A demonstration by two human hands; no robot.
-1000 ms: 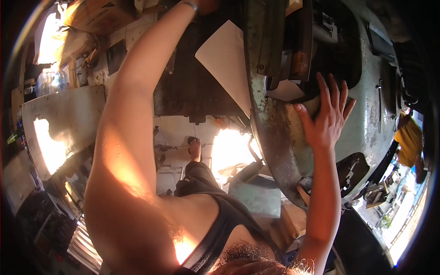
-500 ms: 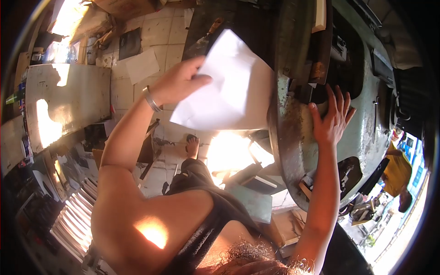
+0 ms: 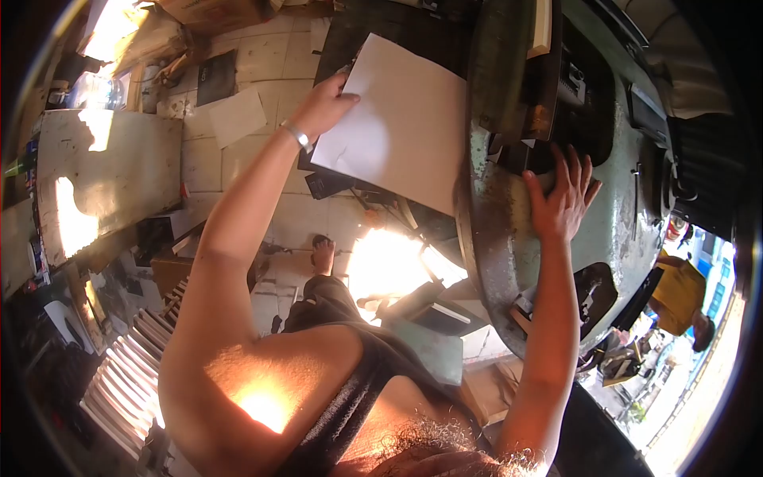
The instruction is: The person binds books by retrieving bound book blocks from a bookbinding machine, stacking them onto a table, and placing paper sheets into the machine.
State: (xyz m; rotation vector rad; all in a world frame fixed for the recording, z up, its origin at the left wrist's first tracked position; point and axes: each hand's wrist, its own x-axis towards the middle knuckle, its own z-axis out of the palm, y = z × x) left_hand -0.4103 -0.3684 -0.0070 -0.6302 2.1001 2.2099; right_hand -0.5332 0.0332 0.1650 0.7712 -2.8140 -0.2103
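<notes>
My left hand (image 3: 324,106), with a metal bracelet at the wrist, pinches the left edge of a large white sheet of paper (image 3: 397,119). The thumb is on top of the sheet and the other fingers are partly hidden. Flat and smooth, the sheet lies over a dark surface, its right side against the rim of a worn green metal machine (image 3: 509,262). My right hand (image 3: 559,199) rests on that machine with its fingers spread, beside a dark opening in the metal. It holds nothing.
A stack of pale sheets or boards (image 3: 127,381) stands at lower left. A light panel (image 3: 119,187) is at far left. Another paper sheet (image 3: 238,117) lies on the tiled floor. A person in a yellow top (image 3: 677,294) is outside at right. Strong sunlight glares on the floor.
The paper was raised and curled; now it lies flatter and farther forward. My left hand has moved forward with it. My right hand has stayed spread on the machine.
</notes>
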